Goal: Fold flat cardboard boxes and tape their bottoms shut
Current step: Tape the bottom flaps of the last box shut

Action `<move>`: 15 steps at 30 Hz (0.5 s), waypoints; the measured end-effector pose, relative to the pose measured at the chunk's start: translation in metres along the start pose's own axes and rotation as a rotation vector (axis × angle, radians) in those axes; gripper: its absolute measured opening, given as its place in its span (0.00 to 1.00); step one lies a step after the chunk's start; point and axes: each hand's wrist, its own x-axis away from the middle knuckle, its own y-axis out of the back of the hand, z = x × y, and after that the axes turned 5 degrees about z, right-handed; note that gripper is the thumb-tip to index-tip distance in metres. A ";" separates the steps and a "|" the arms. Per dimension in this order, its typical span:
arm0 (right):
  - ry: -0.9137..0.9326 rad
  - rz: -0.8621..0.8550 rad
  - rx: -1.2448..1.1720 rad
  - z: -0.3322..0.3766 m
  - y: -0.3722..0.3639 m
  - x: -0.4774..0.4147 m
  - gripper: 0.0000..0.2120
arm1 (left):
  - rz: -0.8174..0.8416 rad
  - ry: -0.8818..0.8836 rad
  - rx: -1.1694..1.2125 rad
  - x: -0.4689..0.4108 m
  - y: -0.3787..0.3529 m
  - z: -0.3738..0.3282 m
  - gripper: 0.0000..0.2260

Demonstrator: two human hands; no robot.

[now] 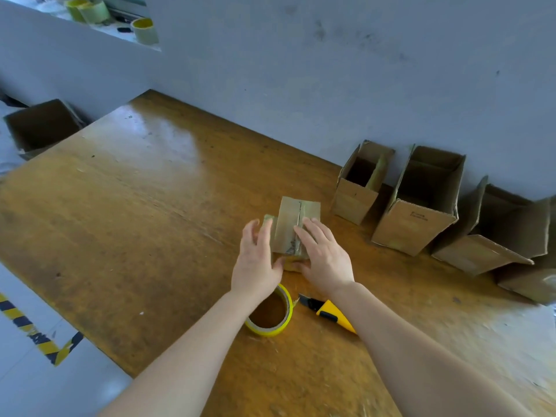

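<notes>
A small cardboard box point(293, 222) stands bottom-up on the wooden table point(135, 206), its flaps closed and a strip of clear tape running over the seam. My left hand point(255, 260) rests against its left side, fingers spread. Flat on the box's top right lies my right hand point(323, 254), pressing the tape. A yellow roll of tape point(272, 313) lies just in front of my left wrist. Beside it to the right lies a yellow and black utility knife point(328, 313), partly under my right forearm.
Several folded open boxes point(418, 206) stand along the wall at the right. A larger open box point(42, 127) sits on the floor beyond the table's left corner. Tape rolls point(144, 31) rest on a ledge at top left. Hazard tape point(36, 332) marks the floor.
</notes>
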 end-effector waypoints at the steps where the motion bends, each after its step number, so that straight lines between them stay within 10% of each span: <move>1: 0.008 -0.016 -0.031 -0.001 -0.001 0.001 0.37 | 0.111 -0.007 -0.025 -0.009 -0.001 -0.002 0.38; 4: 0.000 -0.058 -0.055 -0.005 -0.007 0.005 0.34 | 0.335 -0.075 -0.109 -0.025 -0.009 0.000 0.41; 15: -0.057 0.020 -0.179 -0.013 -0.025 0.010 0.39 | 0.224 -0.184 -0.258 -0.028 -0.028 0.016 0.46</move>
